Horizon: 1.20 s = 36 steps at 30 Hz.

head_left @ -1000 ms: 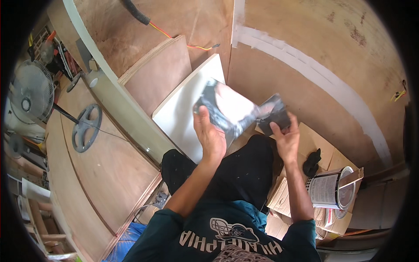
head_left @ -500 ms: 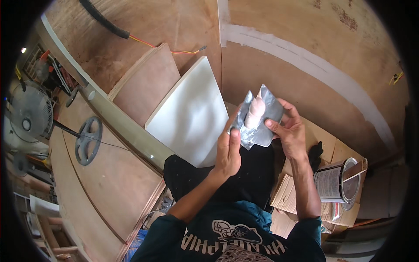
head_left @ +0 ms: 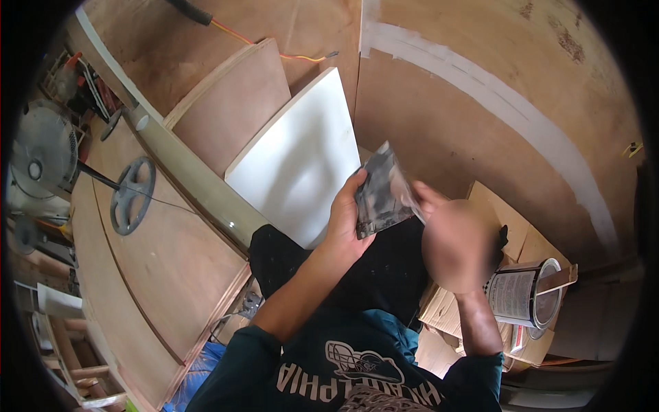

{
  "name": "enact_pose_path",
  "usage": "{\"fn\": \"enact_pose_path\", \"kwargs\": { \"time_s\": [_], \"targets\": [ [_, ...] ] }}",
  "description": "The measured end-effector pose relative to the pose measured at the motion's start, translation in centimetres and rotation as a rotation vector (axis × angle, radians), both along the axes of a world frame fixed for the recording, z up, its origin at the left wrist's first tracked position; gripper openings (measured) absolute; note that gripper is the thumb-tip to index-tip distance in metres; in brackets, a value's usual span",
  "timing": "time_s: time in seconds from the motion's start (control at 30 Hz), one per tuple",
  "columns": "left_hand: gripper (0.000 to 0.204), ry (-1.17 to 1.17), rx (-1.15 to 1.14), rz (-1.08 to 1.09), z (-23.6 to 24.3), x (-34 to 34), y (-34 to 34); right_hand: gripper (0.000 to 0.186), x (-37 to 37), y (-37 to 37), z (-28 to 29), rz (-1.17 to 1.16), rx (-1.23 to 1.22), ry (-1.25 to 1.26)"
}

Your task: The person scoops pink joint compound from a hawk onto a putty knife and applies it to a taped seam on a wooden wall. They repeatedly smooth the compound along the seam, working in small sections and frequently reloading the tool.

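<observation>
My left hand (head_left: 345, 218) grips a thin grey metal filler spreader (head_left: 376, 199), thumb on one edge and fingers behind, its smeared broad face toward me. Pinkish filler paste (head_left: 399, 185) shows along the right side, between this plate and a second spreader (head_left: 416, 206) seen nearly edge-on. Fingers of my right hand (head_left: 456, 247) close on that second plate, though much of this hand is blurred. Both plates are close together above my lap, at the middle of the view. How they touch is hard to make out.
At right, an open metal can (head_left: 515, 295) with a wooden stick (head_left: 557, 280) across its mouth stands on cardboard (head_left: 439, 312). A white panel (head_left: 309, 151) and a plywood panel (head_left: 233, 103) lean ahead. Far left is a fan (head_left: 41, 147). The wall ahead carries a pale filler strip (head_left: 473, 75).
The spreaders have turned and come together, so the paste lump that lay open on the right plate is now mostly hidden. My right hand has moved lower and closer.
</observation>
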<state>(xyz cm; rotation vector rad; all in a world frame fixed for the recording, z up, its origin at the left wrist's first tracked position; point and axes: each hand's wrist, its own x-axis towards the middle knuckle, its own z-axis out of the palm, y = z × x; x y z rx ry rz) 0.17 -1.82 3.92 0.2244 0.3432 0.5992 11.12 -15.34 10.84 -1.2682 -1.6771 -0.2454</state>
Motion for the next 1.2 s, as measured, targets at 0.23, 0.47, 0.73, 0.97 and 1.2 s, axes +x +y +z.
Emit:
{"fn": "enact_pose_path", "kwargs": {
  "time_s": [0.23,0.47,0.73,0.97,1.2],
  "targets": [
    [0.038,0.090,0.428,0.217,3.1,-1.6,1.7,0.052,4.0,0.2,-1.6,-0.358,-0.226,-0.302],
    [0.035,0.233,0.844,0.065,3.8,-2.8,2.9,0.037,3.1,-1.1,2.5,-0.137,-0.342,-0.597],
    [0.033,0.290,0.971,0.080,4.1,-2.9,3.5,0.041,3.2,-1.3,2.9,-0.132,-0.365,-0.601],
    [0.029,0.360,1.019,0.096,3.9,-3.0,3.8,0.041,1.3,0.0,2.5,-0.087,-0.306,-0.546],
    [0.034,0.243,0.631,0.146,1.1,-3.2,4.0,0.049,2.6,-0.5,1.6,-0.092,-0.225,-0.144]
  ]
}}
